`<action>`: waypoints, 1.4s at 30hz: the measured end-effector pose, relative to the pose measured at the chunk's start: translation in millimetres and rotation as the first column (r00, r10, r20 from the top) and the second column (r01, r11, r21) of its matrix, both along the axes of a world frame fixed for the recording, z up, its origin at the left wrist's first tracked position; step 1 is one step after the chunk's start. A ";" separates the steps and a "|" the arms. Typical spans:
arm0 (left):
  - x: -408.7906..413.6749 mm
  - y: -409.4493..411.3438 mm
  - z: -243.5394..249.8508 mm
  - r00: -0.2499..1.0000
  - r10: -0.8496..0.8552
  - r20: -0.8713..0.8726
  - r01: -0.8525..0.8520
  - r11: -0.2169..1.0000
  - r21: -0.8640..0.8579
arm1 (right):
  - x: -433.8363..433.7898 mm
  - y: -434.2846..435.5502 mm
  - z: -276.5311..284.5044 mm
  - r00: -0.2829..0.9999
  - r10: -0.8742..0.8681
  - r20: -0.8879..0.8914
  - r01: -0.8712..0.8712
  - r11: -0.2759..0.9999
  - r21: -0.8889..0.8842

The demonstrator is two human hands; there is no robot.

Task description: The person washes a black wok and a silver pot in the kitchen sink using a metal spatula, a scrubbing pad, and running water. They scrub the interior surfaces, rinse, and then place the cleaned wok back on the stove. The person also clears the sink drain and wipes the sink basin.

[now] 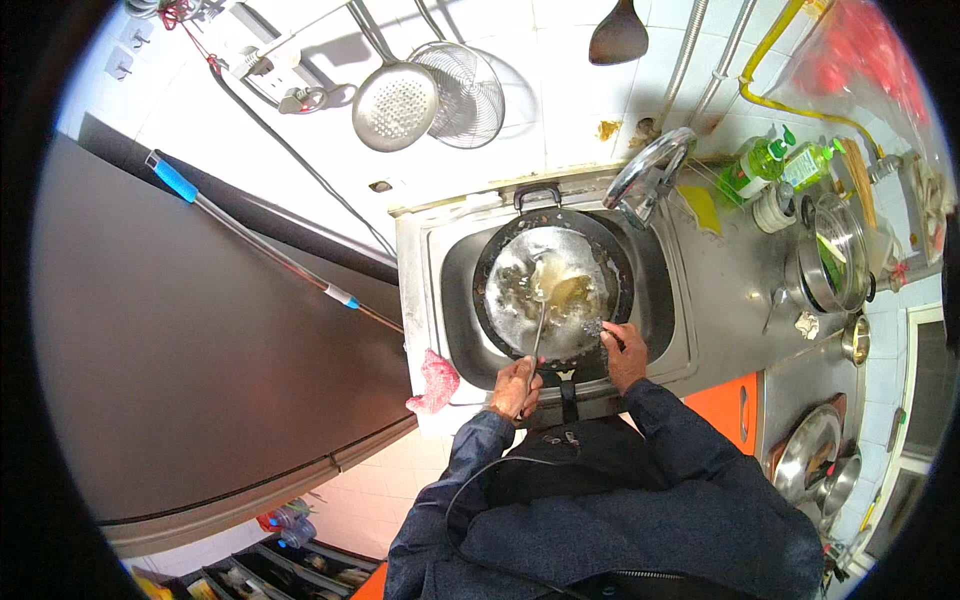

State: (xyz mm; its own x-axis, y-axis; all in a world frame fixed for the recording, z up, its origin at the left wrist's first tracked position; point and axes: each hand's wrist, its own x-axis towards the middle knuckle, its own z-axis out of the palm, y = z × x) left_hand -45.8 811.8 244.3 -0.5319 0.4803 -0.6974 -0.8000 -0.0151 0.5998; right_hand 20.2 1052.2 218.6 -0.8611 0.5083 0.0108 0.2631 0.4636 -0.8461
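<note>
A black wok [616, 255] with foamy, cloudy water in it sits in the stainless steel sink [459, 292]. My left hand [514, 388] is closed around the metal handle of a long kitchen utensil [540, 322]. The utensil's pale head rests in the water near the wok's middle, its exact shape blurred by foam. Between the fingers of my right hand [626, 360] is a steel wool scrubber [592, 328], at the wok's near right rim. The wok's loop handle [538, 195] points to the wall; its other handle [568, 397] points towards me.
Over the wok's far right side reaches a chrome faucet [652, 169]. A pink cloth [436, 382] lies at the sink's left corner. Right of the sink are a yellow-green cloth [699, 210], soap bottles [754, 171] and a pot [816, 277]. A skimmer [395, 105] hangs on the wall.
</note>
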 end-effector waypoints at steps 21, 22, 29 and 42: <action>20.1 -38.1 96.5 0.998 -0.057 0.030 0.053 0.989 0.141 | -107.1 -3.5 12.7 0.896 0.445 -0.004 -0.401 0.811 0.425; 20.2 -41.6 94.4 0.997 -0.029 0.073 0.019 0.991 0.132 | -113.1 1.9 6.8 0.882 0.471 0.004 -0.419 0.779 0.467; 27.0 -56.1 87.7 0.974 0.016 0.225 -0.060 0.980 0.192 | -109.6 17.9 23.7 0.936 0.349 -0.053 -0.291 0.848 0.444; 17.0 -32.2 31.7 0.438 -0.471 -0.766 -0.164 0.795 -0.583 | -74.5 30.0 -4.6 0.972 0.217 -0.095 -0.203 0.969 0.141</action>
